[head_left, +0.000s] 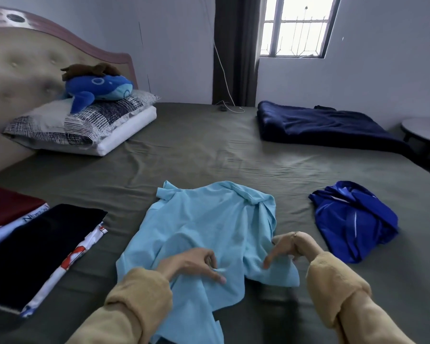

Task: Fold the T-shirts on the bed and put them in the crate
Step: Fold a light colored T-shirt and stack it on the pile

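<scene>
**Light blue T-shirt under both hands, mid-bed**

At the far left of the bed (209, 150), a stack of folded garments (35, 247) lies near the edge: a dark red one at the back, a white printed one beneath, and a black one on top. Behind it, by the padded headboard (18, 70), two pillows (85, 125) carry a blue whale plush toy (99, 89).

In the middle, the light blue T-shirt (204, 227) lies crumpled on the olive sheet, its collar end away from the person and its lower part trailing toward the near edge. The left hand (194, 264) rests on the shirt, thumb and fingers curled and pinching a small fold of the fabric. Just right of it, the right hand (288, 247) sits at the shirt's right edge, a ring on one finger, forefinger stretched toward the cloth and the other fingers curled; whether it actually holds fabric cannot be told.

Further right, apart from the light blue one, a royal blue T-shirt (353, 219) lies bunched. Behind it, a folded navy blanket (320, 125) sits at the far right corner below the window (298, 26).
</scene>
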Demonstrator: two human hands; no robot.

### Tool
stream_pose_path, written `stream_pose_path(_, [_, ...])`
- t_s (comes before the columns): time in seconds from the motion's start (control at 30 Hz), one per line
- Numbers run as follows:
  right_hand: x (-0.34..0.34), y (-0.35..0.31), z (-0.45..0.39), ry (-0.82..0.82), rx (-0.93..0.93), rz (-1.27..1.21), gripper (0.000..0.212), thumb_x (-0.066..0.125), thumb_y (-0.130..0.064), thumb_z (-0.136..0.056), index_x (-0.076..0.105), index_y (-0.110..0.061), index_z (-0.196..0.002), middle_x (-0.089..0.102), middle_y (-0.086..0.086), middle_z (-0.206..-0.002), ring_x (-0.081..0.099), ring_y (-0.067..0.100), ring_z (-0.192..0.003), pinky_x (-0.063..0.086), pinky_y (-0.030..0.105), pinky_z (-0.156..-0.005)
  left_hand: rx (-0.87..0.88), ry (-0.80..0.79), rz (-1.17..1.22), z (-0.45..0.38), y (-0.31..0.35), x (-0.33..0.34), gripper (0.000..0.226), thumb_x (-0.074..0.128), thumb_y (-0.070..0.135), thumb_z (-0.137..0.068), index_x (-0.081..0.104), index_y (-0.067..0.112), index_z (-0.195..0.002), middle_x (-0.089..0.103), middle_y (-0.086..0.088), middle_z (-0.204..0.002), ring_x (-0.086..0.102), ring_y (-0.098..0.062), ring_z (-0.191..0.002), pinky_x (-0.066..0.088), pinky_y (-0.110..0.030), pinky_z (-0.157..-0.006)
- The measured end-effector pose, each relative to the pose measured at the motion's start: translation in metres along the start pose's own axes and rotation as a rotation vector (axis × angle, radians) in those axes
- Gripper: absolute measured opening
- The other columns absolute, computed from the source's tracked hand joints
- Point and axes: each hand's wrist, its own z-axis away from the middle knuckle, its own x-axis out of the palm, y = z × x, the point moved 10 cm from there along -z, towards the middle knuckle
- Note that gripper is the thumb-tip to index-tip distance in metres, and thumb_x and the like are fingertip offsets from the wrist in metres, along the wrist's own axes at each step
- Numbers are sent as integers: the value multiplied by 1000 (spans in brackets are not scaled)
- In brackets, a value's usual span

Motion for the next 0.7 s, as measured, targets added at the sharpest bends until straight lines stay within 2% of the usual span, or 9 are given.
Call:
stream_pose_path(0.07, [3, -16, 11, -18, -120, -227, 75, 84, -34, -55, 53, -13, -121, 62, 7, -121, 61, 23, -108, 49, 39, -97, -9, -25, -99, -4, -1, 11, 54, 82, 51, -61, 53, 27, -100, 49, 11, -86, 47, -6, -76, 38, -21, -67])
stream_pose_path(0.13, [4, -37, 28, -93, -294, -523, 45, 69, -22, -82, 54, -5, -120, 65, 13, -113, 66, 22, -93, 54, 34, -86, -21, -13, -189, -4, -2, 14, 60, 84, 48, -58, 50, 27, -103, 52, 6, -97, 46, -9, -82, 37, -24, -71])
stream_pose_path(0.23, [-19, -57, 50, -24, -502, -884, 17, 43, -5, -97, 56, 3, -103, 70, 17, -85, 69, 20, -66, 57, 27, -62, 32, 57, -250, -4, 0, 11, 38, 78, 32, -69, 51, 26, -95, 55, 5, -90, 49, -13, -83, 37, -23, -69])
stream_pose_path(0.3, [-45, -56, 60, 143, -575, -1077, 22, 36, 1, -97, 57, 1, -90, 68, 10, -67, 64, 14, -53, 54, 21, -51, 70, 146, -166, -4, -2, 1, 19, 67, 16, -78, 50, 26, -76, 54, 10, -76, 56, -17, -83, 39, -18, -62])
stream_pose_path(0.37, [-63, -59, 71, 221, -662, -1173, 22, 39, -1, -97, 59, -2, -88, 66, 9, -72, 63, 14, -60, 53, 22, -55, 44, 199, -47, -2, -10, -9, 22, 62, 14, -83, 49, 26, -70, 56, 10, -71, 62, -22, -87, 40, -17, -63])
stream_pose_path(0.43, [-75, -59, 80, 263, -735, -1285, 24, 39, -5, -97, 57, -5, -82, 64, 9, -74, 62, 16, -65, 52, 24, -57, -9, 180, 40, 5, -16, -9, 19, 69, 33, -80, 52, 26, -76, 58, 10, -75, 63, -20, -87, 44, -22, -71])
stream_pose_path(0.47, [-80, -56, 82, 286, -746, -1356, 25, 37, -5, -96, 56, -6, -79, 62, 9, -73, 60, 18, -66, 51, 25, -57, -42, 144, 31, 9, -17, -4, 31, 73, 48, -72, 52, 26, -81, 58, 11, -79, 59, -14, -82, 43, -24, -73])
stream_pose_path(0.57, [-77, -48, 77, 253, -703, -1521, 24, 39, -10, -94, 55, -6, -77, 63, 13, -69, 62, 25, -65, 53, 26, -56, -111, 21, -301, 18, -11, 17, 61, 76, 65, -56, 49, 27, -95, 52, 12, -91, 48, -10, -83, 35, -29, -77])
stream_pose_path(0.7, [-54, -43, 67, 222, -578, -1471, 21, 45, -8, -95, 58, -1, -81, 65, 11, -59, 65, 16, -49, 53, 22, -47, -69, 50, -382, 18, 1, 15, 30, 73, 39, -70, 52, 27, -88, 53, 10, -93, 49, -12, -86, 34, -26, -76])
